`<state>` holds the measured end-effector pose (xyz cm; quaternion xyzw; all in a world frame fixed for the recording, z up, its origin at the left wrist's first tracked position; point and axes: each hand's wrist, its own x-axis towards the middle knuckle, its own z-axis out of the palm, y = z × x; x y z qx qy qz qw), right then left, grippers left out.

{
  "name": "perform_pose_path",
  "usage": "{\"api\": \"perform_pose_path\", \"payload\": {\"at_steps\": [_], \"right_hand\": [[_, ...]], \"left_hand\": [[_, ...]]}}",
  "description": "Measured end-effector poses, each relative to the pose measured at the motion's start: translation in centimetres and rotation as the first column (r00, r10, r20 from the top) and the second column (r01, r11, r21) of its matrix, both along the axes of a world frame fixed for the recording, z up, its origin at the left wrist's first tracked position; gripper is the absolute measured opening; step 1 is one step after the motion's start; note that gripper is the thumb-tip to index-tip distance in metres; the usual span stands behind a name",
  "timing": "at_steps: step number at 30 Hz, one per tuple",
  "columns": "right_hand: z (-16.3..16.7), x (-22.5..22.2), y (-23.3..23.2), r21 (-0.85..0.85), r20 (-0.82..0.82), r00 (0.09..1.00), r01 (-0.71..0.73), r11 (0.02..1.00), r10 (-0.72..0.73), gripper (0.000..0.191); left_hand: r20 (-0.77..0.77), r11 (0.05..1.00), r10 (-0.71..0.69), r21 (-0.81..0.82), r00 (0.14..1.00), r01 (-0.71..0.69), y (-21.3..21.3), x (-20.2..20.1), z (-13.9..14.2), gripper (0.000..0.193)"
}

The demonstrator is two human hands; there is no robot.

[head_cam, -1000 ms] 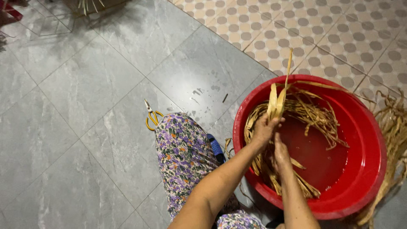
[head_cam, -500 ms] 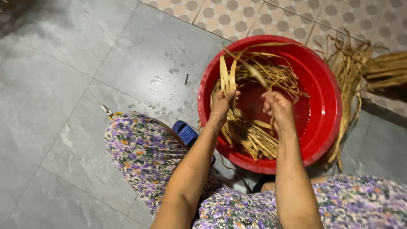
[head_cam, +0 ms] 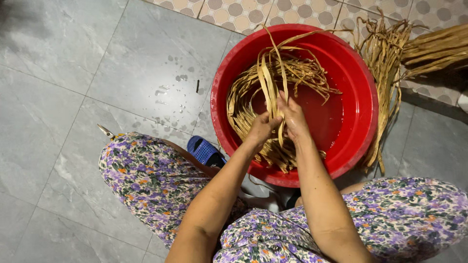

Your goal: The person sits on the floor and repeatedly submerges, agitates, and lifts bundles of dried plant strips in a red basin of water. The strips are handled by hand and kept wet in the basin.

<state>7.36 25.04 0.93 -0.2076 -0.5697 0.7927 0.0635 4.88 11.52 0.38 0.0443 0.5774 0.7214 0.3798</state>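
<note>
A round red basin [head_cam: 363, 112] stands on the floor before my knees, holding reddish water and a tangle of long tan dried leaf strips [head_cam: 248, 104]. My left hand [head_cam: 263, 127] and my right hand [head_cam: 291, 116] meet over the basin's middle, both closed on the same bunch of wet strips. The strips rise from my fingers and bend over toward the basin's far rim.
More dried strips [head_cam: 385, 63] hang over the basin's right side, and a thicker bundle [head_cam: 436, 46] lies on the patterned tiles at the upper right. A blue sandal [head_cam: 204, 151] is by my left knee, scissors [head_cam: 105, 130] poke out beside my floral trousers [head_cam: 146, 180]. Grey tiles spread to the left.
My hands have come together on one bunch of strips in the middle of the basin; before they were apart. The view has shifted, so the basin sits more centrally.
</note>
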Motion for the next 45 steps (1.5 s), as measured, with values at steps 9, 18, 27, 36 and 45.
{"api": "perform_pose_path", "payload": {"at_steps": [9, 18, 27, 36, 45], "right_hand": [[0.5, 0.1, 0.3, 0.05, -0.104, 0.987, 0.131, 0.99, -0.125, 0.037], [2.0, -0.9, -3.5, 0.192, 0.268, 0.954, -0.187, 0.964, 0.131, 0.034], [-2.5, -1.2, -0.8, -0.244, 0.331, 0.942, 0.145, 0.959, -0.058, 0.032], [-5.1, 1.8, 10.4, -0.285, 0.342, 0.827, 0.543, 0.79, -0.445, 0.031], [-0.2, 2.4, 6.5, -0.566, 0.021, 0.961, 0.239, 0.789, -0.276, 0.085]], "left_hand": [[0.276, 0.993, -0.102, -0.021, 0.956, 0.112, -0.9, 0.7, 1.7, 0.022], [0.055, 0.982, 0.005, -0.187, 0.998, 0.005, -0.9, 1.8, -2.1, 0.027], [-0.214, 0.781, -0.363, -0.601, 0.907, 0.171, -2.2, 3.4, 0.3, 0.024], [-0.223, 0.813, -0.537, -0.392, 0.813, 0.43, -8.9, 3.3, 14.3, 0.037], [-0.242, 0.983, -0.132, -0.158, 0.961, 0.095, -11.2, -1.9, 11.0, 0.025]]}}
